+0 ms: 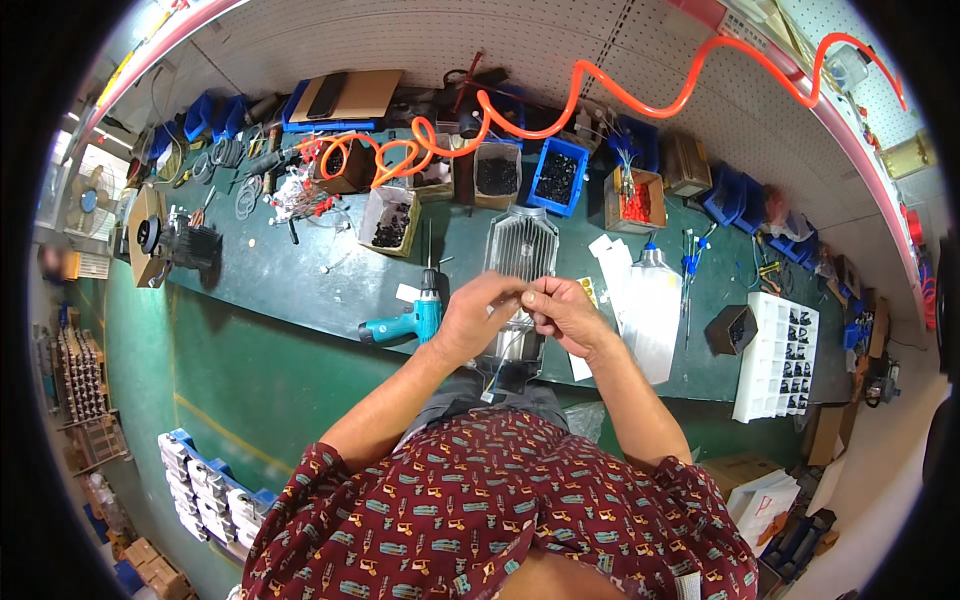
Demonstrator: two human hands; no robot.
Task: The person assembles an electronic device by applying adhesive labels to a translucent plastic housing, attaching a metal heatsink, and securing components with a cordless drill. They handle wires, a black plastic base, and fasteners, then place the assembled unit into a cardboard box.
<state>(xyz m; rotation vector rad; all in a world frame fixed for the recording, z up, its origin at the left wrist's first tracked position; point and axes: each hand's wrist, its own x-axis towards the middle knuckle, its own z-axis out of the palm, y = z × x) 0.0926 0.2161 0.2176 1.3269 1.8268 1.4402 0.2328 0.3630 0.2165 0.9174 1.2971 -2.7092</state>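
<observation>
My left hand (470, 314) and my right hand (568, 312) meet fingertip to fingertip, both pinched closed. Whatever is between the fingers is too small to make out. Below them, at the bench's front edge, lies a silver ribbed metal housing (522, 242), its middle partly covered by my hands. Thin wires (493, 378) hang from its near end. Left of my left hand, a teal cordless drill (423, 318) rests on the bench with its bit pointing away. To the right of my right hand is a flat silver metal panel (652, 318), beside white paper sheets (612, 268).
Small-parts boxes line the back: a white box (391, 222), a blue bin (560, 178) and a box of red parts (635, 205). An orange coiled hose (590, 75) hangs across. A motor (180, 240) stands left; a white foam tray (775, 360) of black parts lies right.
</observation>
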